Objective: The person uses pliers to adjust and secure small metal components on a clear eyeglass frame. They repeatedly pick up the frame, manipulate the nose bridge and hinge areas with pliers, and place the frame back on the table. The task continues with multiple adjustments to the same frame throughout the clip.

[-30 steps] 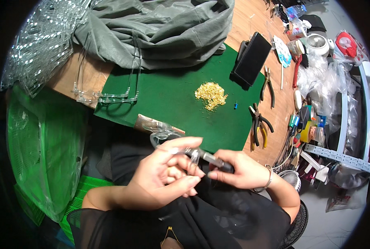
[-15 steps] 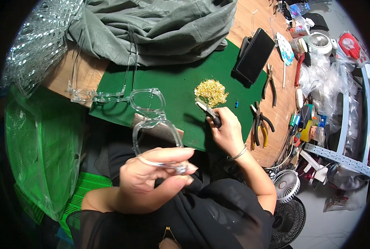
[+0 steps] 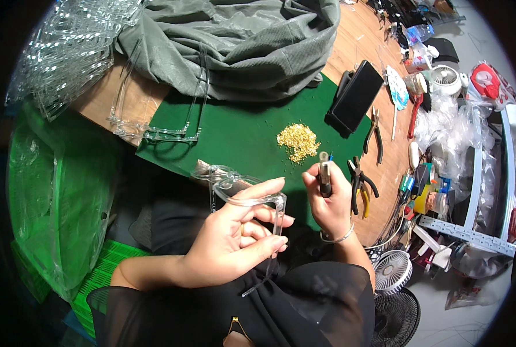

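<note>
My left hand [image 3: 235, 240] is closed on a clear plastic eyeglass frame [image 3: 279, 214], fingers and thumb pinching it near a corner, with one temple hanging down toward my lap. In my right hand [image 3: 334, 202] I grip pliers [image 3: 325, 176] with a pale tip pointing away from me; the rest of them is hidden in my palm. Beyond that hand, a heap of tiny gold-coloured metal pieces [image 3: 298, 141] lies on the green mat [image 3: 240, 130]. Another clear eyeglass frame [image 3: 168, 136] lies at the mat's left edge, temples upward.
Right of the mat lie black-handled pliers [image 3: 375, 136] and yellow-and-black pliers [image 3: 359, 185]. A black phone [image 3: 359, 95] leans on a stand. Grey cloth [image 3: 229, 49] and piled clear frames [image 3: 73, 52] fill the back left. Small fans [image 3: 393, 270] stand at right.
The eyeglass frame has turned in my left hand, and a temple now hangs downward. My right hand with the pliers has moved right and nearer, away from the gold heap.
</note>
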{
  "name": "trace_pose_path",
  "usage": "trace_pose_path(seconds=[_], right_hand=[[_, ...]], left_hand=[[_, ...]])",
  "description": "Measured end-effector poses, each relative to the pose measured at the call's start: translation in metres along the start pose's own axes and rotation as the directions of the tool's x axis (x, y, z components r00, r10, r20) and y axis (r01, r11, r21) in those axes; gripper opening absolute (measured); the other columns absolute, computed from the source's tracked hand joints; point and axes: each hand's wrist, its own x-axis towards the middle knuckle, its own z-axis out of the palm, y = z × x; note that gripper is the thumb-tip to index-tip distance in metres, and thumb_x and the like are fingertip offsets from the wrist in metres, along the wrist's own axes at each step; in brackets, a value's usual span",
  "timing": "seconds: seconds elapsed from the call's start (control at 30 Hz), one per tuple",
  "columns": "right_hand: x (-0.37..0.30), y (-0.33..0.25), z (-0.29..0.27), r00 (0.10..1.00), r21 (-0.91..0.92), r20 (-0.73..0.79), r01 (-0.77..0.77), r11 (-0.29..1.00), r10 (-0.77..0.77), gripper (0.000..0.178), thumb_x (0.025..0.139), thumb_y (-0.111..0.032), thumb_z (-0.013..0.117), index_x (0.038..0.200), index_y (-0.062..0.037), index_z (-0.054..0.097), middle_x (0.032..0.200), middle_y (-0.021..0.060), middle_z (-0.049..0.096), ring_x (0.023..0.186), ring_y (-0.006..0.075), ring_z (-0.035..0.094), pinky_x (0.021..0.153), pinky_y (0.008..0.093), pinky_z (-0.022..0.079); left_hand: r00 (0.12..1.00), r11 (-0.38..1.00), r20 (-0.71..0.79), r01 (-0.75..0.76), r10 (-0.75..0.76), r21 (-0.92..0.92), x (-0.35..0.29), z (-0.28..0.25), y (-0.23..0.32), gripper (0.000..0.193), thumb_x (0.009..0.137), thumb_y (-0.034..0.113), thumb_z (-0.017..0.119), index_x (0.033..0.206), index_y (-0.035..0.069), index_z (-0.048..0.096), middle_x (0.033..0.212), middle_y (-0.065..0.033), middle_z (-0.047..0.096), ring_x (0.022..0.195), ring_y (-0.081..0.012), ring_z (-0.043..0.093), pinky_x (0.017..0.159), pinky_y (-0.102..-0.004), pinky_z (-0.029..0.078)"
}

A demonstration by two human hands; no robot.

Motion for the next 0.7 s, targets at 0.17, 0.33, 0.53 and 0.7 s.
trace_pose_path(seconds=[0.17, 0.33, 0.53, 0.7], right_hand=[[0.001, 0.023, 0.001, 1.0, -0.141, -0.007, -0.028, 0.99, 0.027, 0.014, 0.077, -0.006, 0.064, 0.086, -0.0005, 0.055, 0.076, 0.0144, 0.056, 0.066, 0.0308, 0.056, 0.061, 0.0347, 0.046], [-0.012, 0.049, 0.026, 0.999, -0.312, -0.021, -0.032, 0.949, 0.026, 0.017, 0.072, -0.006, 0.065, 0.086, -0.003, 0.055, 0.079, 0.0132, 0.056, 0.076, 0.0328, 0.055, 0.067, 0.0398, 0.042], [-0.011, 0.043, 0.035, 1.0, -0.436, -0.007, 0.015, 0.9, -0.02, 0.019, 0.071, -0.005, 0.066, 0.087, -0.0051, 0.056, 0.08, 0.0099, 0.054, 0.078, 0.0289, 0.054, 0.066, 0.0372, 0.039], [-0.012, 0.042, 0.035, 0.999, -0.445, -0.005, 0.029, 0.895, -0.035, 0.022, 0.068, -0.005, 0.066, 0.087, -0.0064, 0.055, 0.08, 0.0087, 0.053, 0.079, 0.0277, 0.054, 0.068, 0.0374, 0.037]], left_hand=[[0.996, 0.996, -0.006, -0.093, 0.093, -0.018, -0.014, -0.004, 0.005, 0.071, 0.08, -0.011, 0.057, 0.14, 0.007, 0.024, 0.104, -0.0134, 0.057, 0.078, -0.0113, 0.061, 0.071, -0.023, 0.052], [0.997, 0.997, 0.011, -0.081, 0.081, -0.007, -0.012, -0.008, 0.001, 0.071, 0.08, -0.01, 0.056, 0.14, 0.004, 0.019, 0.102, -0.0153, 0.057, 0.078, -0.0157, 0.062, 0.072, -0.0281, 0.054], [0.988, 0.986, -0.016, -0.151, 0.151, -0.075, -0.005, -0.003, -0.011, 0.07, 0.079, -0.011, 0.057, 0.14, 0.006, 0.025, 0.103, -0.0114, 0.057, 0.08, -0.0099, 0.06, 0.069, -0.0203, 0.05], [1.0, 0.998, 0.008, 0.001, -0.001, -0.065, 0.0, -0.001, -0.008, 0.069, 0.081, -0.01, 0.056, 0.14, 0.008, 0.026, 0.101, -0.0095, 0.057, 0.079, -0.0087, 0.06, 0.07, -0.0195, 0.05]])
